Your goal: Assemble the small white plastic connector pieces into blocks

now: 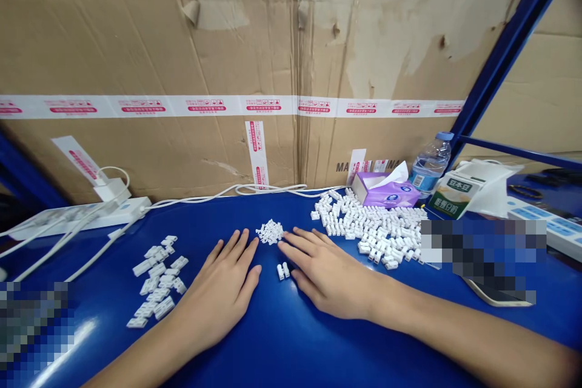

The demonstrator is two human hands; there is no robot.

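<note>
Both palms lie flat on the blue table [273,339]. My left hand [231,285] has its fingers stretched out and holds nothing; a group of white connector blocks [158,282] lies to its left. My right hand [325,270] is also spread and empty, its fingertips beside a small heap of tiny white pieces [270,231]. Two white pieces standing together [283,271] sit between the hands, near my right thumb. A large pile of white connector pieces [377,224] lies beyond my right hand.
A purple tissue box [386,192], a water bottle [431,163] and a green-white carton [457,191] stand at the back right. A phone [500,294], partly pixelated, lies at right. Power strips [550,224] and white cables [68,248] line the sides. Cardboard [159,54] walls the back.
</note>
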